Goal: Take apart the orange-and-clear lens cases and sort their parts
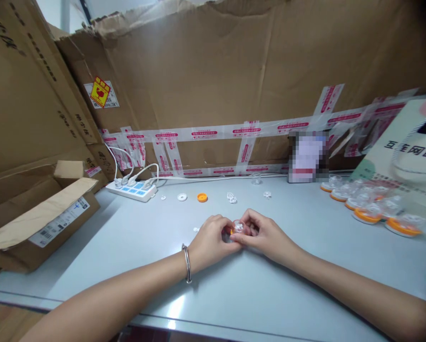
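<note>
Gripping small clear-and-orange piece (238,226) between left hand (212,236) and right hand (266,233), fingers of both closed round it, over bench (270,294); orange disc (202,197) lies beyond, near white disc (182,197).

Remotely, I am viewing what seems a makeshift assembly workshop. Loose plastic parts (202,197) are lying toward the far edge of the table (287,294), matching clear-and-orange units (367,216) are clustering toward its far right corner, and taped cardboard (198,80) is standing behind.
</note>
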Tool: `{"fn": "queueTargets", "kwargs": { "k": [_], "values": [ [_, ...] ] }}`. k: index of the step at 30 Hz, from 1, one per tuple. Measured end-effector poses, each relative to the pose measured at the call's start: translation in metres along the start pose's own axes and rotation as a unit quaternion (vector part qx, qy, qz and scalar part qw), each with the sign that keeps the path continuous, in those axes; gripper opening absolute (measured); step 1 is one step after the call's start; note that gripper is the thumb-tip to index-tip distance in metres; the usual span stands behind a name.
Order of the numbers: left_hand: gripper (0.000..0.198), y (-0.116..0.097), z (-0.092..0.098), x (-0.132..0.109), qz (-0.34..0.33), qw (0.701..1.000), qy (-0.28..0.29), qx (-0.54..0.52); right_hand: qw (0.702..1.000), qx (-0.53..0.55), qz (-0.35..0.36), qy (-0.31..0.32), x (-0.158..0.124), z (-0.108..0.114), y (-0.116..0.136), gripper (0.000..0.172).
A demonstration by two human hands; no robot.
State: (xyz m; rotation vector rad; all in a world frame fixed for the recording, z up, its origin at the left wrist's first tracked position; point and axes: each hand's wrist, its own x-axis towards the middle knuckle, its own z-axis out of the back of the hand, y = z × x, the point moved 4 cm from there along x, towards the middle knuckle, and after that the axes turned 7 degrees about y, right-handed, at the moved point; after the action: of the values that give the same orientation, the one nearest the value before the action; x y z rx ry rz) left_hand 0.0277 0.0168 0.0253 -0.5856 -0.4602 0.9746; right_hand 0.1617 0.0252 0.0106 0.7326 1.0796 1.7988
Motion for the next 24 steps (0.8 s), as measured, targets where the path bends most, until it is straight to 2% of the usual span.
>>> {"fn": "queueTargets", "kwargs": {
  "k": [8, 19, 22, 24],
  "values": [
    [0.014, -0.001, -0.001, 0.0, -0.052, 0.998, 0.043, -0.013, 0.998, -0.027, 0.04, 0.038, 0.001, 0.004, 0.008, 0.018],
    [0.019, 0.002, 0.0, -0.001, -0.066, 0.996, 0.062, -0.019, 0.973, -0.143, 0.139, 0.114, 0.0, 0.013, 0.02, 0.022],
    [0.018, 0.002, 0.0, -0.001, -0.059, 0.996, 0.062, -0.019, 0.972, -0.149, 0.144, 0.111, 0.0, 0.011, 0.019, 0.019],
    [0.018, 0.003, 0.001, -0.001, -0.052, 0.997, 0.056, -0.018, 0.978, -0.149, 0.119, 0.086, 0.0, 0.009, 0.016, 0.023]
  ]
}}
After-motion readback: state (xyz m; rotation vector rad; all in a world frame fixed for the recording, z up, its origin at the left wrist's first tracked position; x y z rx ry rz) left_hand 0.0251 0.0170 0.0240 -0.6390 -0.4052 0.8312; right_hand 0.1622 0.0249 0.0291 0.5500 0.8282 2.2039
